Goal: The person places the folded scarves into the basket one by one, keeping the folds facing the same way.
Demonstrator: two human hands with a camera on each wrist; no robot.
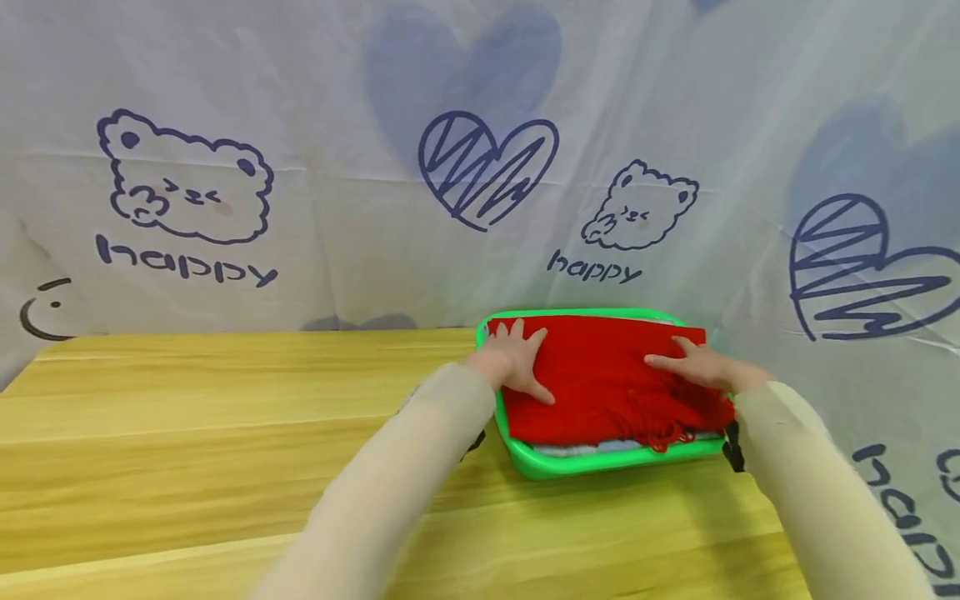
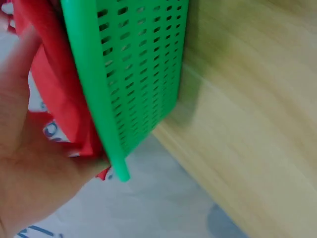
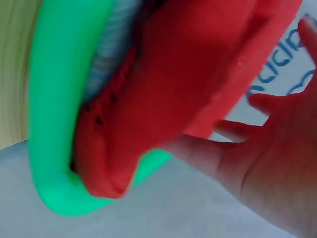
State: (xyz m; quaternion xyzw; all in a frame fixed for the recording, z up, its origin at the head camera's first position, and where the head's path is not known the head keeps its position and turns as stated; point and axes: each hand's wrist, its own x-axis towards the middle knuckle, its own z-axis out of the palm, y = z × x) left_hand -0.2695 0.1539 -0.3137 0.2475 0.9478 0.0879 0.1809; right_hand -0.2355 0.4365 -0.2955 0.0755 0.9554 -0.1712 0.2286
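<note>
A red fringed cloth (image 1: 600, 367), perhaps a scarf, lies spread over a green plastic basket (image 1: 555, 467). My left hand (image 1: 513, 362) rests on the cloth's left side with its fingers spread. On the right side, my right hand (image 1: 697, 365) touches the cloth, thumb and fingers apart. Loose fringe hangs over the basket's front rim. Under the red cloth, a strip of pale grey-blue fabric (image 1: 592, 448) shows along the front. In the left wrist view, the basket's slotted side wall (image 2: 138, 64) is visible. The right wrist view shows the cloth (image 3: 173, 84) bunched along the rim.
The basket stands on a wood-grain table (image 1: 225, 450), near its back edge. Behind it hangs a white curtain (image 1: 337, 225) printed with hearts and bears, which also runs down the right side.
</note>
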